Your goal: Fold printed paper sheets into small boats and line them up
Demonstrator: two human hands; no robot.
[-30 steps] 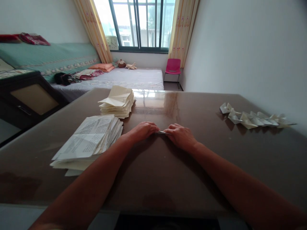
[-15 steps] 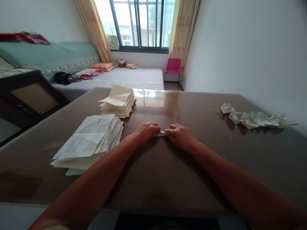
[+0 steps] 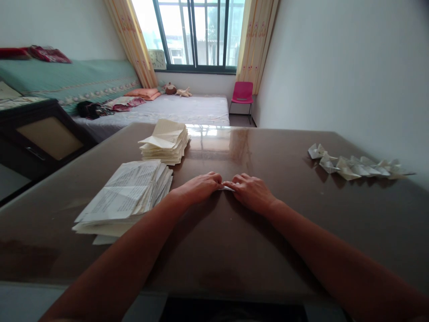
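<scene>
A small folded piece of paper lies low over the middle of the brown table, mostly covered by my fingers. My left hand is closed on its left end. On its right end my right hand is closed too, its fingertips almost meeting those of the left. Only a thin pale strip of the paper shows between them. Left of my left hand lies a stack of printed paper sheets, its top sheet creased.
Behind the printed stack stands a stack of cream paper. Several folded paper shapes sit in a row at the table's right. Beyond the table are a bed, a pink chair and a dark cabinet at left.
Both hands have shifted slightly on the folded paper, and my right fingertips now reach further left across it. The strip between my hands has changed its shape a little. The stacks stay put.
</scene>
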